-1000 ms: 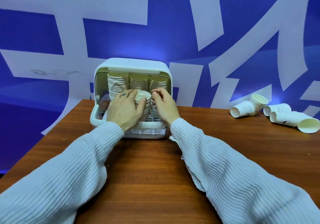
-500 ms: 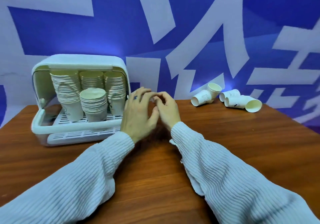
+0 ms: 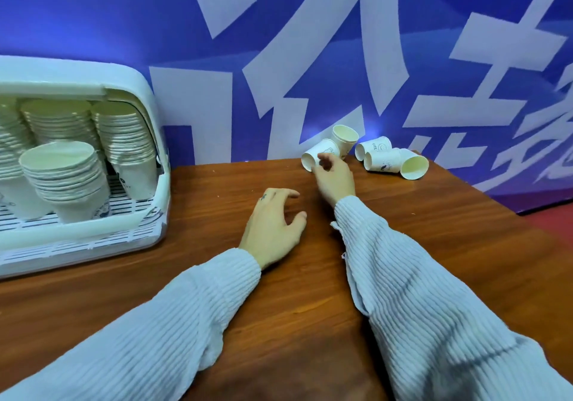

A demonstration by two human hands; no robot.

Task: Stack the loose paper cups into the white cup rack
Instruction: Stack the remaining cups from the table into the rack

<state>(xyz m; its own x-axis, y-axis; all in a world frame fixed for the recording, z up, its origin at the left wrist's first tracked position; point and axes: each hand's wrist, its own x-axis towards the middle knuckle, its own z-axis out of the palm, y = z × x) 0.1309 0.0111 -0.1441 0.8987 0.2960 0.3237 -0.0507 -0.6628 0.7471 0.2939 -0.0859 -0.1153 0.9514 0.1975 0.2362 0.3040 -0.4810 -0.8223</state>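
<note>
The loose paper cups [image 3: 384, 158], tipped at the far edge of the wooden surface [image 3: 310, 323], look light and crushable, so we'd pinch the nearest cup [image 3: 313, 155] gently by its rim, our right hand [image 3: 336, 179] loosely curled beside it, left hand [image 3: 273, 230] relaxed, white cup rack [image 3: 93, 84] well apart.
</note>
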